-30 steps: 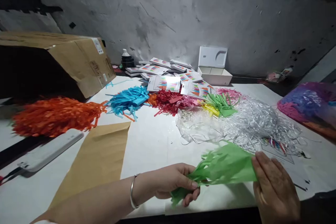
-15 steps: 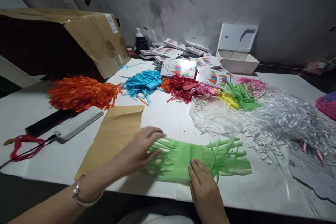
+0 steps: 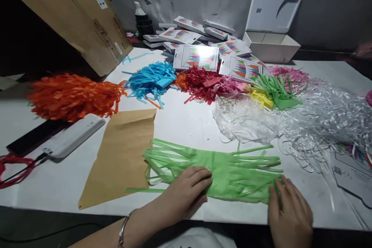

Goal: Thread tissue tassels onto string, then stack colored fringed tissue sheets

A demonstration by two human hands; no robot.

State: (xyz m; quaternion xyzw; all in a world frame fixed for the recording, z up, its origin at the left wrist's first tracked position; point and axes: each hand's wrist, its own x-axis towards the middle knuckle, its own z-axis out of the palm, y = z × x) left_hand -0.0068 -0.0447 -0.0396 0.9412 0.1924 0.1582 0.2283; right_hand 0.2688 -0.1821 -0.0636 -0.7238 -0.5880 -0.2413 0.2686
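Note:
A sheet of green tissue paper, cut into fringe strips at both ends, lies flat across the front of the table. My left hand rests on its uncut middle band, fingers stretched out and pressing the paper down. At the right end, my right hand touches the strip tips, with thumb and fingers apart. Some left strips spread over a brown paper envelope, and one long strip sticks out to the left near the front edge.
Orange fringe, blue fringe, red fringe and silver streamers lie behind. Printed boxes are piled at the back, near an open white box. A cardboard carton and a white power bank sit left.
My left hand has moved from the left strips onto the middle band. My right hand has shifted from the middle to the right strip ends. The right strips lie straighter.

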